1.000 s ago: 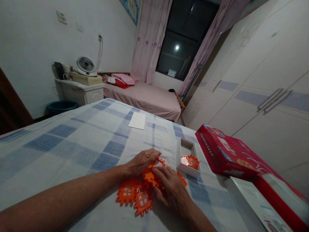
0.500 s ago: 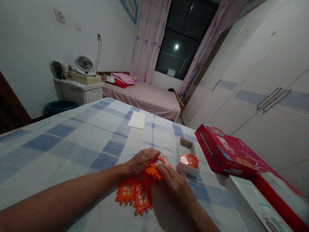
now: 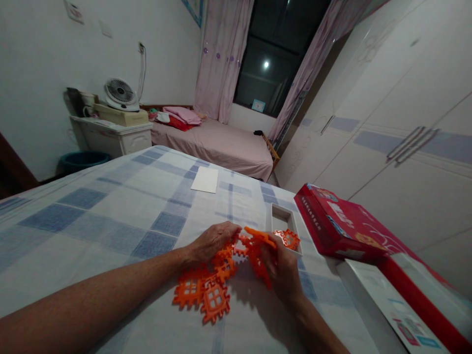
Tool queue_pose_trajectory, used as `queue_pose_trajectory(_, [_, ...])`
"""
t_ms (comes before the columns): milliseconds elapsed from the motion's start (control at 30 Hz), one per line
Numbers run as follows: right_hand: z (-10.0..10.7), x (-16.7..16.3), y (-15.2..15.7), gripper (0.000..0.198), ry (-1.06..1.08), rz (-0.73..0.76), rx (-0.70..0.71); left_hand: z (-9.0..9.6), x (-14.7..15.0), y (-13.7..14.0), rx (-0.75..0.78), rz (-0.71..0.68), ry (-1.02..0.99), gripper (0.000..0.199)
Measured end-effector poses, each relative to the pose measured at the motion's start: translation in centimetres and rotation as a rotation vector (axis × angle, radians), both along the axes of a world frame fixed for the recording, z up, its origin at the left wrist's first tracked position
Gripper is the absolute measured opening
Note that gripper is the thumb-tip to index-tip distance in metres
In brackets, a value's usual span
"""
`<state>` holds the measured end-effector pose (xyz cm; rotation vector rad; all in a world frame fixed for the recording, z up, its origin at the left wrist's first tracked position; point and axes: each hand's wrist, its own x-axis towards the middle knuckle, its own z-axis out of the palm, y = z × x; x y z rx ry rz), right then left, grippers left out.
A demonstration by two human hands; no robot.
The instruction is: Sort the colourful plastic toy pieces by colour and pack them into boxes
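Well to the left of the open white box (image 3: 282, 215), and beyond the cloth-covered desk (image 3: 121, 206), we see a fan (image 3: 120, 92). Left of the box and nearer us, latticed orange pieces (image 3: 216, 300) lie on the desk; left of it and farther away lies a white card (image 3: 205, 180). The left hand (image 3: 214, 241), left of the box, bends over the orange pieces; its fingertips are partly hidden, so we cannot tell whether its grip is closed. Between it and the box, an orange section (image 3: 257, 255) is held tilted above the desk, and the right hand (image 3: 283, 265), just before the box, has its grip pinching this section between thumb and fingers. The box itself holds further orange parts (image 3: 291, 240). Just beside it, to the right, we note a red carton (image 3: 350, 223) with printed sides.
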<state>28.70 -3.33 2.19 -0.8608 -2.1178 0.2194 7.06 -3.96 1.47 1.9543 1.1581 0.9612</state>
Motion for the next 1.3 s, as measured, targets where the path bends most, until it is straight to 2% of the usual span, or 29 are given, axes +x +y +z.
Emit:
queue_pose_trajectory(133, [0.7, 0.5, 0.6, 0.026, 0.166, -0.131, -0.116, 0.0, 0.1, 0.0, -0.062, -0.012, -0.042, 0.049])
queue_pose_trajectory(233, [1.9, 1.4, 1.9, 0.033, 0.338, -0.244, -0.211, -0.3, 0.0, 0.1, -0.039, -0.011, -0.044, 0.049])
queue_pose_trajectory(300, [2.7, 2.3, 3.1, 0.036, 0.418, -0.347, -0.174, -0.5, -0.1, 0.2, -0.007, -0.018, -0.038, 0.048])
queue_pose_trajectory(400, [3.3, 3.5, 5.4, 0.040, 0.458, -0.507, -0.039, -0.5, -0.1, 0.2, -0.001, -0.020, -0.037, 0.048])
queue_pose_trajectory(533, [2.5, 4.6, 7.6, 0.043, 0.459, -0.570, -0.033, -0.2, 0.1, 0.2, -0.021, -0.002, -0.038, 0.046])
queue_pose_trajectory(633, [1.7, 5.0, 8.3, 0.045, 0.409, -0.578, -0.094, -0.3, 0.1, 0.1, -0.014, -0.002, -0.024, 0.047])
queue_pose_trajectory(733, [1.3, 5.2, 8.4, 0.048, 0.323, -0.517, -0.170, -0.7, 0.0, 0.3, 0.015, -0.026, -0.023, 0.047])
queue_pose_trajectory(867, [1.8, 5.1, 7.9, 0.048, 0.267, -0.434, -0.326, -0.9, 0.0, 0.4, 0.027, -0.031, -0.019, 0.045])
queue_pose_trajectory(933, [2.2, 4.9, 7.5, 0.047, 0.230, -0.379, -0.359, -0.7, 0.0, 0.3, 0.020, -0.029, -0.011, 0.045])
queue_pose_trajectory(1000, [2.7, 5.0, 7.1, 0.045, 0.181, -0.379, -0.327, -0.3, 0.0, 0.1, 0.007, -0.019, -0.009, 0.046])
queue_pose_trajectory(1167, [3.2, 6.6, 6.6, 0.042, -0.039, -0.608, -0.130, 0.1, 0.1, 0.0, 0.003, -0.019, 0.009, 0.047])
queue_pose_trajectory(1300, [2.1, 8.0, 6.7, 0.035, -0.350, -0.538, -0.028, -0.2, 0.1, 0.1, 0.006, -0.010, -0.005, 0.049])
